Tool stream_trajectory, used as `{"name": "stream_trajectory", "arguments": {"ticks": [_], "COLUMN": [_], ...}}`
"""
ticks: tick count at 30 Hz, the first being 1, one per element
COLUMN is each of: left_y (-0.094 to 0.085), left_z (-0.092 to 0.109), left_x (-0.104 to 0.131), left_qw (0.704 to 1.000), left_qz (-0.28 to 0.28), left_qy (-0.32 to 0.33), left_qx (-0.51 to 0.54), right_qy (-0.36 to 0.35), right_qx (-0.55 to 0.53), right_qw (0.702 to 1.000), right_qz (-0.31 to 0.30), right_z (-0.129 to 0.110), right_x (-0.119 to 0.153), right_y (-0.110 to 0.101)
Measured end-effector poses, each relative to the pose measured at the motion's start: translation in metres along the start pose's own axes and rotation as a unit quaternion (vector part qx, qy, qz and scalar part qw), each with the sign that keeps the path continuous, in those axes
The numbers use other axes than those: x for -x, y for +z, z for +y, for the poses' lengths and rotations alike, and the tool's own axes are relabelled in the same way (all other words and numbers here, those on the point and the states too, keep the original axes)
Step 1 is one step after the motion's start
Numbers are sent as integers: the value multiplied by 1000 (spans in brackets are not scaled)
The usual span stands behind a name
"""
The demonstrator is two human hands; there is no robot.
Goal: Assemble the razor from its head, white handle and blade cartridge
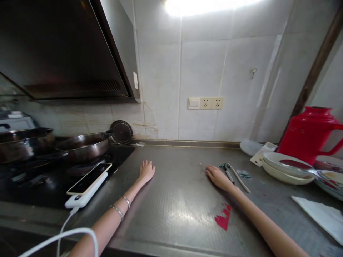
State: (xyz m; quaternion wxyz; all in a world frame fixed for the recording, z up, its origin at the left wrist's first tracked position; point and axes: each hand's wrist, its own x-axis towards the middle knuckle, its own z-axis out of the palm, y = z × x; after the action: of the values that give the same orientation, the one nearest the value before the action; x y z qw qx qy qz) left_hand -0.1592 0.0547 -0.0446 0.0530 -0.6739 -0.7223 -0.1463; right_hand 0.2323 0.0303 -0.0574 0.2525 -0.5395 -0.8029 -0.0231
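Observation:
My left hand rests palm down on the metal counter, fingers a little apart, holding nothing. Two bracelets circle that wrist. To its left, a phone lies on a white power bank with a cable. My right hand lies flat on the counter, its fingers stretched toward the left and nothing in them. Just right of it are a dark, slim tool and a white curved strip. A torn red patch is on the counter, below my right hand in view.
Pans stand on the black stove at the left, under a range hood. Stacked bowls, a red thermos and a white sheet are at the right. Sockets sit on the wall.

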Motion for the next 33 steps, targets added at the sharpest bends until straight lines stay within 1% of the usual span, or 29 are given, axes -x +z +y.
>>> {"name": "stream_trajectory", "arguments": {"ticks": [5, 10, 16, 21, 27, 29, 30, 33], "left_y": [0, -3, -4, -2, -3, -3, -3, -2], "left_z": [2, 2, -1, -4, -5, -5, -6, -6], "left_x": [1, 2, 1, -1, -1, -1, -1, -2], "left_qw": [1000, 1000, 999, 999, 999, 999, 999, 999], "left_qz": [3, 10, -1, -3, -14, -13, -13, -17], "left_qy": [12, 20, 35, 42, 43, 46, 47, 41], "left_qx": [-14, -21, -22, -21, -10, -12, -12, -16], "right_qy": [20, 30, 42, 40, 33, 36, 46, 123], "right_qx": [0, -1, 6, 12, 26, 21, 20, 30], "right_qw": [1000, 1000, 999, 999, 999, 999, 999, 987], "right_qz": [5, 1, -6, -13, -19, 0, 19, 100], "right_z": [1, -3, -8, -9, -13, -14, -14, -7], "right_x": [5, 6, 7, 8, 8, 7, 7, 7], "right_y": [7, 4, 0, -4, -5, -7, -10, -27]}}
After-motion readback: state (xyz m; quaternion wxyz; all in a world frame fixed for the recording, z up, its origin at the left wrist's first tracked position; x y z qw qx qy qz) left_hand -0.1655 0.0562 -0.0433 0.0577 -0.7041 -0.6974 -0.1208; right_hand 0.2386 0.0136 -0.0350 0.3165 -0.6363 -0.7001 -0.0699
